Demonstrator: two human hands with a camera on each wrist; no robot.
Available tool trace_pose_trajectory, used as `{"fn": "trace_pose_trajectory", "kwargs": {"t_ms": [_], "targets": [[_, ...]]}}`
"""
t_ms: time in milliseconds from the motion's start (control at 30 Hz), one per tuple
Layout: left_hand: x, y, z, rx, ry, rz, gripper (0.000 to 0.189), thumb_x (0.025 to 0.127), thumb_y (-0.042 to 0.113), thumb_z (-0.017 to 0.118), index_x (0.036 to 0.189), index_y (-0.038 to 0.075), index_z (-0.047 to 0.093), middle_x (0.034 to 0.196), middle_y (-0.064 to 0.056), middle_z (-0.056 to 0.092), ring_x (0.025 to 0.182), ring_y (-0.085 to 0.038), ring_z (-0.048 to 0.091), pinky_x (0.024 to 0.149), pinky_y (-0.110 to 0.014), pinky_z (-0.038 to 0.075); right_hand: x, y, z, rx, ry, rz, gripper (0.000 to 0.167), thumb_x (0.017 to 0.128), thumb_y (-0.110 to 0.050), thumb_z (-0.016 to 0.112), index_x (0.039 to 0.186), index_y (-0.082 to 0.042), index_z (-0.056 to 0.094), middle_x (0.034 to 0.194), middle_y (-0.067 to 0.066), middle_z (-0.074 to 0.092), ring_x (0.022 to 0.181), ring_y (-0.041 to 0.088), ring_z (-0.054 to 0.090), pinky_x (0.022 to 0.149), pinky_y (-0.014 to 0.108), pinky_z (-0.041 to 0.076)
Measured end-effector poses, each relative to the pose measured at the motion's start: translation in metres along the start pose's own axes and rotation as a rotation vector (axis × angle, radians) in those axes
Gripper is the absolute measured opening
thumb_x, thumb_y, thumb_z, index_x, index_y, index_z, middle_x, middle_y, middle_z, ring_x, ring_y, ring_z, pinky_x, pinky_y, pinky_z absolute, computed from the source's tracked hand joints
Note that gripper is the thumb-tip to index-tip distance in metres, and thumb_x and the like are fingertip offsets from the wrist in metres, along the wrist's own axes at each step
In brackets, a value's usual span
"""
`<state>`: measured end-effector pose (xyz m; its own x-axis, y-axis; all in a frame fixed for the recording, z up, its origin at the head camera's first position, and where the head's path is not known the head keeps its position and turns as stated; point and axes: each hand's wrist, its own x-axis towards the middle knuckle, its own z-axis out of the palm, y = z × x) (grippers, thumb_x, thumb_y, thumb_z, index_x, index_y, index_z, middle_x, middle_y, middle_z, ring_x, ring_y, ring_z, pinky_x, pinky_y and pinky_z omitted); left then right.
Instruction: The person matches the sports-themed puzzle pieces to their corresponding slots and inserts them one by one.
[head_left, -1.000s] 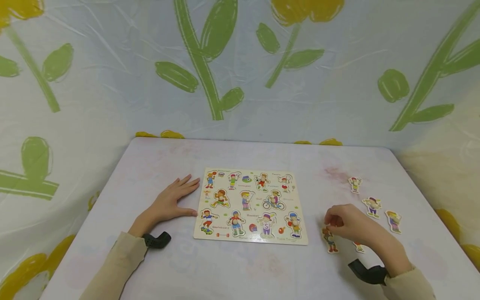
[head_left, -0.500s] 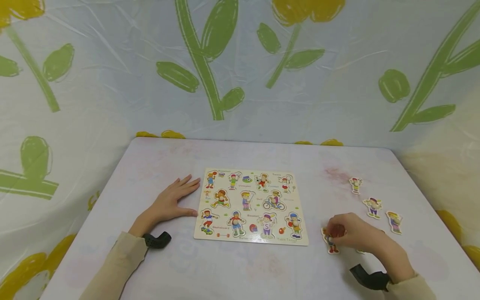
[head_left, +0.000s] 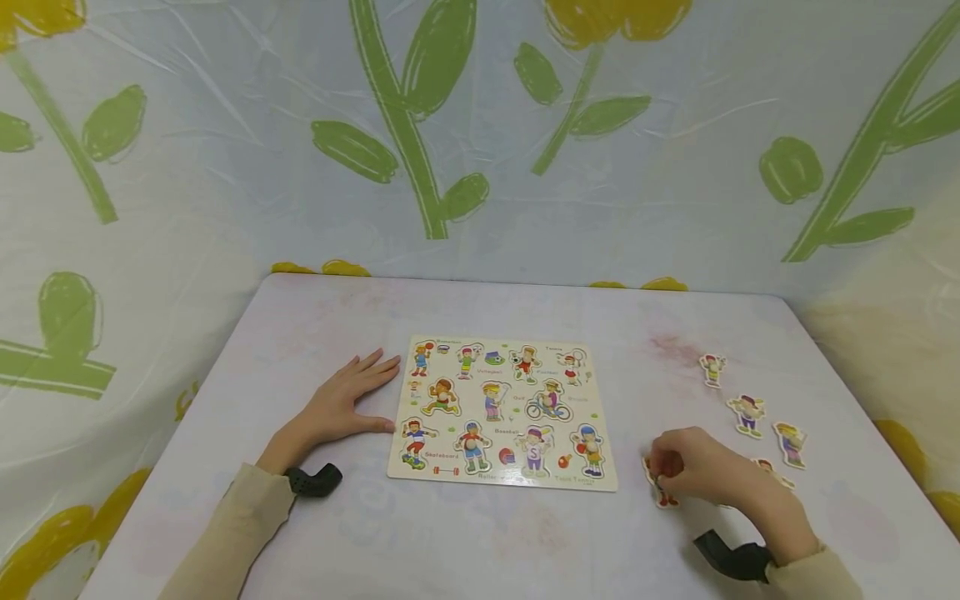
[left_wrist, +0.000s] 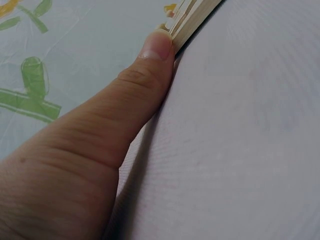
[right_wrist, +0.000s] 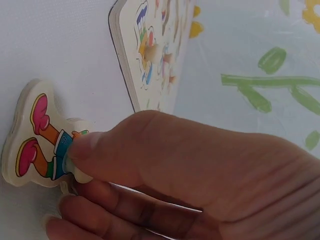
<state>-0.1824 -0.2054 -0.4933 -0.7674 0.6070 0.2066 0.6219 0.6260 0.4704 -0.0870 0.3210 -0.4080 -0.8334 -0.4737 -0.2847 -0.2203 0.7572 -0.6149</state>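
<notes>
A wooden puzzle board (head_left: 467, 406) with cartoon children at sports lies flat in mid-table. My left hand (head_left: 341, 406) rests at its left side with fingers spread; in the left wrist view the thumb (left_wrist: 157, 47) touches the board's edge. To the right of the board, my right hand (head_left: 705, 462) pinches a puzzle piece (right_wrist: 47, 145) between thumb and fingers. This piece shows a figure's legs with blue shorts and red shoes; its upper part is hidden by the hand. In the head view its lower end (head_left: 667, 502) shows under the fingertips, close over the table.
Right of the right hand lie several loose pieces: a volleyball figure (head_left: 712, 371), a purple-trousered figure (head_left: 747, 415), a yellow-haired figure (head_left: 790, 444) and one partly covered piece (head_left: 780, 477). A flowered cloth (head_left: 255, 167) hangs behind the table.
My right hand has lowered slightly onto the puzzle piece, and its fingers now cover more of it. A piece behind the wrist has come into view. The left hand stays put.
</notes>
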Motion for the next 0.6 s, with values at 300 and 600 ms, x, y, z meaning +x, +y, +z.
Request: {"fn": "trace_pose_trajectory", "kwargs": {"t_ms": [300,600], "targets": [[-0.001,-0.001,0.0,0.003,0.003,0.0,0.094,0.076,0.055,0.08,0.15,0.009,0.044,0.157,-0.002,0.038,0.149,-0.031,0.021,0.121,-0.053,0.012,0.004,-0.005,-0.002,-0.019,-0.003,-0.005,0.017,0.075,-0.001,0.076,0.079,-0.012,0.064,0.073,-0.006,0.055,0.065,0.006,0.05,0.053,0.023,0.045],[0.0,0.0,0.001,0.015,0.014,0.012,0.096,0.076,0.058,0.078,0.15,0.007,0.044,0.156,-0.005,0.04,0.149,-0.033,0.022,0.121,-0.053,0.013,0.011,-0.013,-0.009,-0.04,0.011,-0.022,0.015,0.076,-0.002,0.076,0.081,-0.011,0.064,0.074,-0.005,0.055,0.066,0.007,0.05,0.054,0.023,0.046]]}}
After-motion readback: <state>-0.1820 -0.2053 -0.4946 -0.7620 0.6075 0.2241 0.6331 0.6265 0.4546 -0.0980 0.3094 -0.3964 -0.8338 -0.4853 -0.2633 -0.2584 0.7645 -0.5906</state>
